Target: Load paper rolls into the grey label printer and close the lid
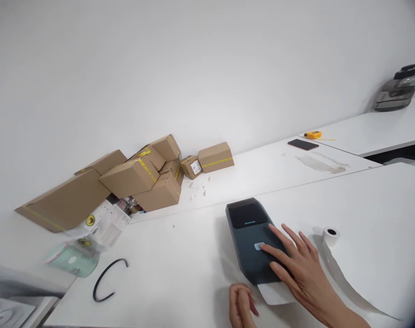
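A dark grey label printer (248, 230) sits on the white table (180, 264). My right hand (298, 269) lies flat on its top, fingers spread, with the index fingertip at the small light button (258, 246). A white label (275, 294) sticks out of the printer's front slot. My left hand (241, 306) is at the bottom edge, just left of that label, fingers curled in with nothing visible in them. A strip of white paper (344, 278) runs from a small roll (331, 234) to the right of my right hand.
A heap of cardboard boxes (139, 177) with yellow tape lies against the wall at the left, above packets (105, 225) and a pale green roll (74, 259). A black cable loop (108, 280) lies near. Farther back: a phone (303, 144), a yellow tape measure (313, 134), a grey device (397, 89).
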Motion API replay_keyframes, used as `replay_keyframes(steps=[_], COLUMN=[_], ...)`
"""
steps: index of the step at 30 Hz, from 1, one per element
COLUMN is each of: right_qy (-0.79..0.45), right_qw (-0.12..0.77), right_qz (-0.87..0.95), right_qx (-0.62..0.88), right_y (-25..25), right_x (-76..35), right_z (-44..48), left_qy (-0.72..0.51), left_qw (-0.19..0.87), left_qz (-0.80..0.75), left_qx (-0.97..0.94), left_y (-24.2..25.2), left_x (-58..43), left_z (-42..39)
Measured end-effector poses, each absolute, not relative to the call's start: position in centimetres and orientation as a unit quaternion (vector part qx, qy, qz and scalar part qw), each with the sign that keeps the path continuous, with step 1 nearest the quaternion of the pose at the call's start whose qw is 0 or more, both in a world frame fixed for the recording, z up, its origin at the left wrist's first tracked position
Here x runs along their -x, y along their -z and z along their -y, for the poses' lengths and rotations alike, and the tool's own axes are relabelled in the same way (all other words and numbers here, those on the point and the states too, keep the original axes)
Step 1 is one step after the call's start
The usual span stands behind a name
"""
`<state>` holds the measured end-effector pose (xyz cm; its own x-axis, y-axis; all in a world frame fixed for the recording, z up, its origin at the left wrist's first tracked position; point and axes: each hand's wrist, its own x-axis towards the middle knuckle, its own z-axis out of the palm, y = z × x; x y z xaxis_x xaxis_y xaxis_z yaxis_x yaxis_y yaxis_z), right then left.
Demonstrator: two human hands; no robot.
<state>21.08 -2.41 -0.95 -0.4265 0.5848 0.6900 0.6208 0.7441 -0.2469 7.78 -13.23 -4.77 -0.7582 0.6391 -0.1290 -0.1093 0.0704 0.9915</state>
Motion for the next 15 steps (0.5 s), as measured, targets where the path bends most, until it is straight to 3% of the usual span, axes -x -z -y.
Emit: replay_keyframes(steps=[3, 7, 15], right_qy=[0.075, 0.052, -0.356], right_qw=[0.397, 0.39, 0.428], right_qz=[0.841, 0.842, 0.699], right_qx=[0.36, 0.368, 0.449], right_y=[0.7, 0.9, 5.9], right_x=[-20.5, -20.5, -22.5], right_z=[2.3, 2.5, 2.5], left_qy=[-0.683, -0.68, -0.683], left_qw=[0.207, 0.268, 0.3], left_qz=[-0.668, -0.645, -0.623], left_qx=[-0.21, -0.225, -0.235], left_y=[2.6, 1.1, 1.7], left_x=[-7.0, -7.8, -7.7], left_z=[12.2, 10.6, 9.8])
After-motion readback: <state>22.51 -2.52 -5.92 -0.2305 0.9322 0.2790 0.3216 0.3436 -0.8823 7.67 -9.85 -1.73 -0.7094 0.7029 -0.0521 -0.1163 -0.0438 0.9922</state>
